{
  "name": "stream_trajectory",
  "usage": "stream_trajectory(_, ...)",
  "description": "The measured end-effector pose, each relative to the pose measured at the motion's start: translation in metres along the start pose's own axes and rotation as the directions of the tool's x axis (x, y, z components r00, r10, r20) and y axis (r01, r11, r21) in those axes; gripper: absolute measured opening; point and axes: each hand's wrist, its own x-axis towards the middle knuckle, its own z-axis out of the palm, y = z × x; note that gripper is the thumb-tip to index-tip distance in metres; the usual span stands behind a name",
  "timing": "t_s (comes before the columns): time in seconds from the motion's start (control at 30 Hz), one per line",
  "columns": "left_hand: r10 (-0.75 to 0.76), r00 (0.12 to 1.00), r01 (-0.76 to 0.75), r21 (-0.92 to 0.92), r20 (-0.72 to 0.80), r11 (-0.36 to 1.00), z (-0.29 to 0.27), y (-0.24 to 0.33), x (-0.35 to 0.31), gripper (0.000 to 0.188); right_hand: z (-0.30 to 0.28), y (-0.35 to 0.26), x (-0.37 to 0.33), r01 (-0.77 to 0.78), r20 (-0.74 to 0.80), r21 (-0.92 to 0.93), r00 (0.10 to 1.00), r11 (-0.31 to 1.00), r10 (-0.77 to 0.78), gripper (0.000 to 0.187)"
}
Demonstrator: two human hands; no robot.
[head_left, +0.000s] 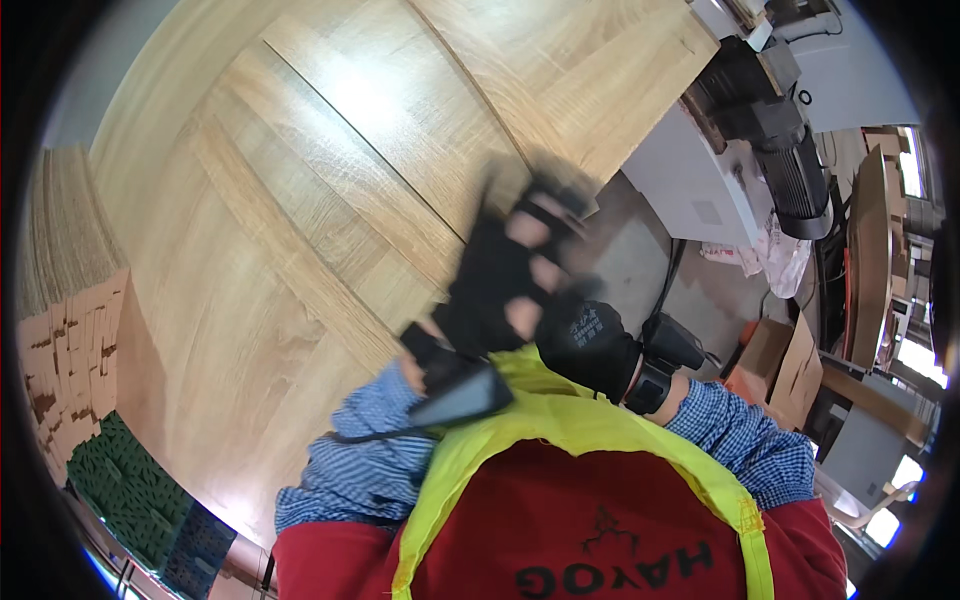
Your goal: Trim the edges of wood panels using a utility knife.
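Note:
Black gloves cover both hands. My left hand [490, 275] is over the near right edge of a wood-grain panel [390, 120], smeared by motion. Patches of bare finger show through its glove, and whether it holds anything cannot be made out. Close to my body, just right of the left hand, is my right hand [590, 345], back uppermost; its fingers are hidden from view. A dark box-shaped device [465, 395] is strapped at my left wrist, and another [672, 342] sits by the right wrist. Long wood-grain strips [290, 250] lie on the panels.
Stacked boards [65, 235] rise at the far left, above a dark green patterned block [130, 480]. At right stand a dark motor [790, 170] on a pale machine and an open cardboard box [775, 365]. Grey floor [635, 235] shows beyond the panel's right edge.

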Motion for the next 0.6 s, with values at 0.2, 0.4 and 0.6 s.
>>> stream_trajectory(0.2, -0.006, 0.967, 0.046, -0.151, 0.254, 0.987, 0.046, 0.001, 0.001, 0.046, 0.026, 0.007, -0.016, -0.084, 0.112, 0.179, 0.992, 0.98, 0.065, 0.005)
stream_trajectory(0.4, 0.014, 0.972, 0.012, -0.111, 0.237, 0.994, 0.057, -0.004, -0.004, 0.039, 0.02, 0.013, -0.01, -0.02, -0.161, 0.513, 0.98, 0.858, 0.12, 0.004)
stream_trajectory(0.6, -0.116, 0.974, 0.157, -0.21, 0.193, 0.965, 0.055, 0.004, -0.005, 0.044, 0.007, 0.011, -0.004, -0.074, -0.201, 0.575, 0.953, 0.815, 0.228, 0.008)
